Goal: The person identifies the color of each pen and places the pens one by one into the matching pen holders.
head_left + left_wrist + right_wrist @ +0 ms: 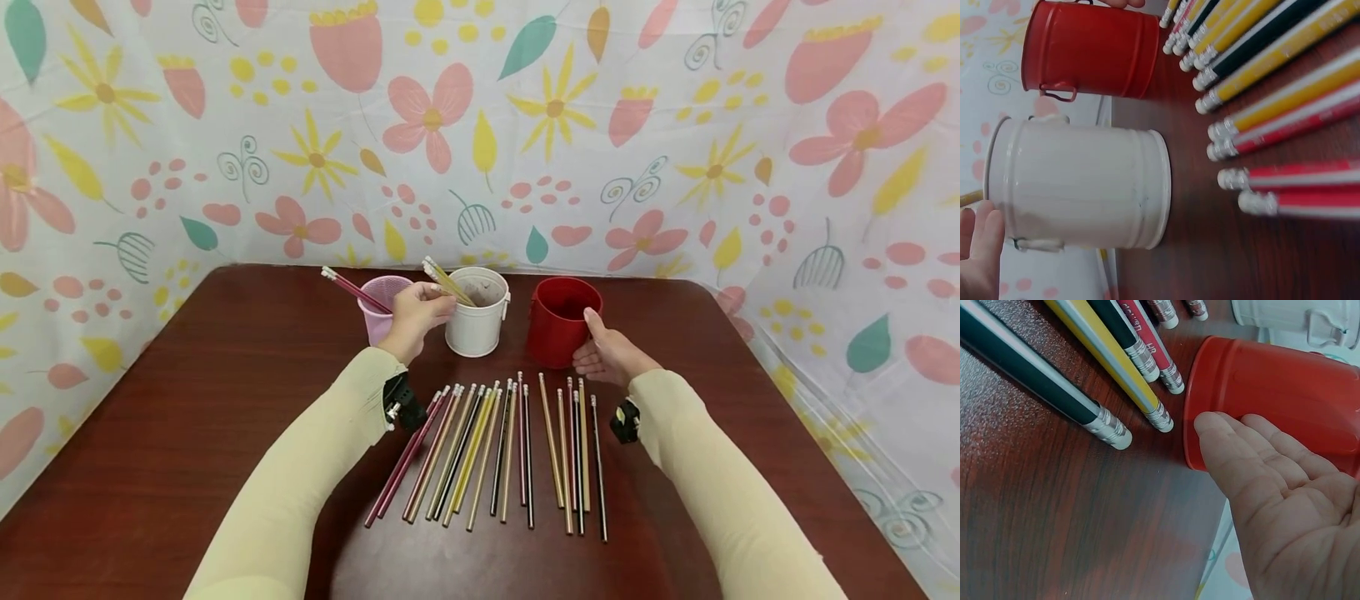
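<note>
My left hand (420,315) is at the rim of the white metal bucket (1079,184), beside yellow pencils (448,282) that lean out of it. Its visible fingers (988,240) look fairly straight in the left wrist view; the thumb is out of that view. My right hand (615,352) rests against the side of the red metal bucket (555,337). In the right wrist view its fingers (1229,440) lie straight along the bucket wall, while the head view shows the thumb up near the rim.
A pink mesh cup (378,329) holding dark red pencils (348,286) stands at the left, partly behind the left hand. Several yellow, black and red pencils (480,454) lie in a loose row on the brown table (202,433). Behind hangs a floral cloth (480,125).
</note>
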The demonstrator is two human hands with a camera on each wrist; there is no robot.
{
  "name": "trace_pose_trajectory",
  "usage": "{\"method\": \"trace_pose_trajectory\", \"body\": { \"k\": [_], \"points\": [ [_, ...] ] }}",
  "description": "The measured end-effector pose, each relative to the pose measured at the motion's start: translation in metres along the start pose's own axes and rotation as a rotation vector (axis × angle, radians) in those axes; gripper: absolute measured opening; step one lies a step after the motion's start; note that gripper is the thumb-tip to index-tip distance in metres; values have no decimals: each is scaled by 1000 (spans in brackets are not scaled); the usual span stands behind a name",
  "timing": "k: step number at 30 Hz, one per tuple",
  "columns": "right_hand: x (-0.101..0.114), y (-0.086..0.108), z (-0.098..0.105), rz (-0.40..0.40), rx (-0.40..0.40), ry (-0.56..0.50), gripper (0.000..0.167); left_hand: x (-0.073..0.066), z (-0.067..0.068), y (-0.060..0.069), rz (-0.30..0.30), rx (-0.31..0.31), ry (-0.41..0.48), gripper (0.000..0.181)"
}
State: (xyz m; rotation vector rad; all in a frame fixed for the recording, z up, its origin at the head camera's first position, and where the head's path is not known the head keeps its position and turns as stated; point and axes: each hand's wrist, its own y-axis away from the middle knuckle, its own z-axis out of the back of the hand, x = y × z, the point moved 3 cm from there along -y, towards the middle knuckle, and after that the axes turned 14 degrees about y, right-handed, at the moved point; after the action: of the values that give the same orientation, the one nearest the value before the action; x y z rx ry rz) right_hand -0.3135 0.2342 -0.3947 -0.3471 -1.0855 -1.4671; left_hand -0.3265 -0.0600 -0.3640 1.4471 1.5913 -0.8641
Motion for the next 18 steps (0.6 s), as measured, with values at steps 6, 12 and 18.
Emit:
{"method": "trace_pose_trajectory", "body": {
  "k": [6, 12, 18],
  "points": [
    [0, 1, 0, -4, 19, -11, 97, 1, 14, 1, 70, 36, -133, 17],
    [0, 1, 0, -14, 7, -5, 97, 12, 35, 9, 222, 236, -434, 25],
    [1, -1, -1, -11, 7, -8, 98, 16, 50, 27, 320, 459, -859, 13]
  ]
}}
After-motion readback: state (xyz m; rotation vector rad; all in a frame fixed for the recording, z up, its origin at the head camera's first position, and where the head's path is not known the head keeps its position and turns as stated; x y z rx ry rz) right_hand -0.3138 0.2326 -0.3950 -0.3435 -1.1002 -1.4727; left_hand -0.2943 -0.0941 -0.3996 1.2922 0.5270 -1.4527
